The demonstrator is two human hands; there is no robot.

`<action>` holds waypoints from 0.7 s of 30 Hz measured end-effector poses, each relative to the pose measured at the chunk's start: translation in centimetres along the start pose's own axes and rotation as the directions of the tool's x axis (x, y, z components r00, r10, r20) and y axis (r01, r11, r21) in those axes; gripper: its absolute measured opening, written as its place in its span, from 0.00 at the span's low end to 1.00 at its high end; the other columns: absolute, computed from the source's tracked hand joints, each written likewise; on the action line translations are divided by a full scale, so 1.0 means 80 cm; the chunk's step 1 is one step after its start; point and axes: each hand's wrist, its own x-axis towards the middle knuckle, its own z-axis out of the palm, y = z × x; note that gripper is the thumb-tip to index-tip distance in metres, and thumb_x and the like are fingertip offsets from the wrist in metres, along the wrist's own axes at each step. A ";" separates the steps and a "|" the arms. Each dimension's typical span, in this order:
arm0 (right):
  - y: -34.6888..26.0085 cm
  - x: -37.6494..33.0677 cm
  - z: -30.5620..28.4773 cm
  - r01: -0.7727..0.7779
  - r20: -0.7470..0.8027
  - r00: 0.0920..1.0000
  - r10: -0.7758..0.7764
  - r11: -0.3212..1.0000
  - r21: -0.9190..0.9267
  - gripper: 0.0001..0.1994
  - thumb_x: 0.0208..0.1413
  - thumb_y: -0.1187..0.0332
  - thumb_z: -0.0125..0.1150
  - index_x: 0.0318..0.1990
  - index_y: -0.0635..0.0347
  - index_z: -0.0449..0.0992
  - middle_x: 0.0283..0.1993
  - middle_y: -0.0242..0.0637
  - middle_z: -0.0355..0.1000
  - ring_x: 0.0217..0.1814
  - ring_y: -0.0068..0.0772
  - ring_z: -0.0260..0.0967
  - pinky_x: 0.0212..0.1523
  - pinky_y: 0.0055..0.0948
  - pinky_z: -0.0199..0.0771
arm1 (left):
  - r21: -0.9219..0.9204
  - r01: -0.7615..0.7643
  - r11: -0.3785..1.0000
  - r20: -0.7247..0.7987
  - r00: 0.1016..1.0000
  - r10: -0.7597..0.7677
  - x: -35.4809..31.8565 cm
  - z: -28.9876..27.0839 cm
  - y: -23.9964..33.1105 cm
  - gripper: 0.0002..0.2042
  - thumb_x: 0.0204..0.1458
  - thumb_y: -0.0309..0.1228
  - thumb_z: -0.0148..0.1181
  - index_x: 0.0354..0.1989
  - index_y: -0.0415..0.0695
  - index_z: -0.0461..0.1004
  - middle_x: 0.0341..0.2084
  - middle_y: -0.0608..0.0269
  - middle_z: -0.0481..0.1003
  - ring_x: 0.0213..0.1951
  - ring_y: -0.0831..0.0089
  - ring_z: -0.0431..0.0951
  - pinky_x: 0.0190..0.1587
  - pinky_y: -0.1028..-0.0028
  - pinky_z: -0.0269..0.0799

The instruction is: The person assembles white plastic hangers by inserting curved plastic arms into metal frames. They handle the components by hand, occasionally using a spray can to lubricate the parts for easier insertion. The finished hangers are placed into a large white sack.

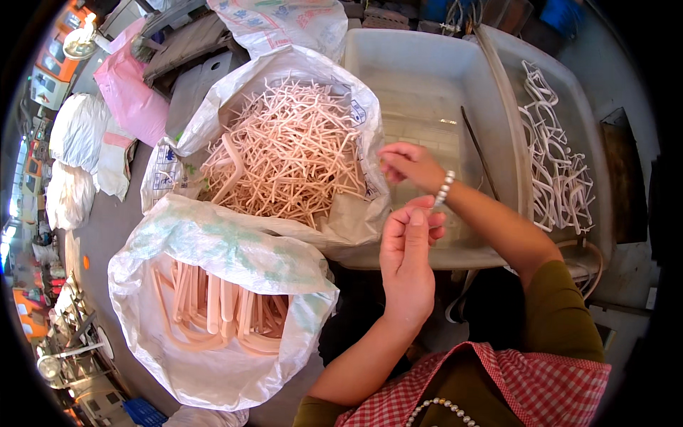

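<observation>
My right hand point(413, 165), with a bead bracelet at the wrist, hovers at the right rim of an open white sack point(356, 107). Its fingertips are pinched together; whether they hold anything is hidden. The sack is full of thin pale pink plastic sticks point(284, 149). Just below, my left hand point(407, 252) is raised with its fingers curled and thumb up, and nothing shows in it. Both hands are over the near left corner of a grey tub point(427, 71) holding clear water.
A second white sack point(213, 370) at lower left holds pale pink hangers point(213, 306). To the right, another grey tub point(569, 92) contains white hangers point(558, 171). A dark rod point(480, 153) leans in the water tub. A pink bag point(128, 92) and white sacks point(75, 128) lie on the left.
</observation>
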 end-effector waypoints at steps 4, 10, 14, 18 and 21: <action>0.050 -0.071 -0.129 -0.006 -0.237 0.972 -0.014 0.996 -0.087 0.12 0.59 0.63 0.55 0.45 0.60 0.74 0.32 0.31 0.73 0.28 0.17 0.69 0.30 0.20 0.73 | 0.097 0.044 0.994 -0.008 0.999 -0.043 0.009 0.012 -0.017 0.07 0.62 0.31 0.46 0.44 0.43 0.66 0.48 0.60 0.70 0.43 0.74 0.71 0.48 0.71 0.68; 0.144 -0.213 -0.244 -0.066 -0.483 0.872 -0.079 0.959 -0.277 0.10 0.58 0.66 0.55 0.41 0.62 0.75 0.28 0.31 0.73 0.26 0.19 0.69 0.29 0.22 0.72 | 0.250 0.132 0.959 0.000 0.991 -0.137 0.023 0.025 -0.051 0.10 0.60 0.32 0.50 0.47 0.44 0.64 0.47 0.58 0.71 0.45 0.70 0.72 0.48 0.69 0.68; 0.133 -0.303 -0.293 -0.046 -0.686 0.694 -0.218 0.938 -0.344 0.09 0.58 0.67 0.54 0.41 0.63 0.75 0.28 0.32 0.73 0.28 0.18 0.67 0.31 0.22 0.69 | 0.361 0.178 0.915 0.032 0.979 -0.203 0.014 0.045 -0.075 0.11 0.61 0.32 0.49 0.50 0.44 0.63 0.48 0.59 0.70 0.46 0.71 0.71 0.48 0.70 0.69; 0.147 -0.361 -0.390 -0.142 -0.820 0.497 -0.286 0.905 -0.401 0.10 0.58 0.65 0.55 0.41 0.62 0.76 0.28 0.35 0.74 0.28 0.26 0.67 0.32 0.26 0.68 | 0.472 0.217 0.854 0.053 0.961 -0.273 0.016 0.071 -0.108 0.11 0.61 0.31 0.49 0.50 0.43 0.64 0.48 0.60 0.70 0.46 0.73 0.72 0.47 0.72 0.69; 0.182 -0.377 -0.458 -0.418 -0.784 0.612 -0.106 0.798 -0.434 0.17 0.53 0.58 0.60 0.46 0.60 0.74 0.37 0.40 0.75 0.36 0.37 0.71 0.38 0.31 0.70 | 0.516 0.249 0.820 0.046 0.947 -0.317 0.023 0.077 -0.129 0.10 0.60 0.31 0.50 0.48 0.44 0.65 0.48 0.60 0.70 0.45 0.72 0.72 0.46 0.72 0.69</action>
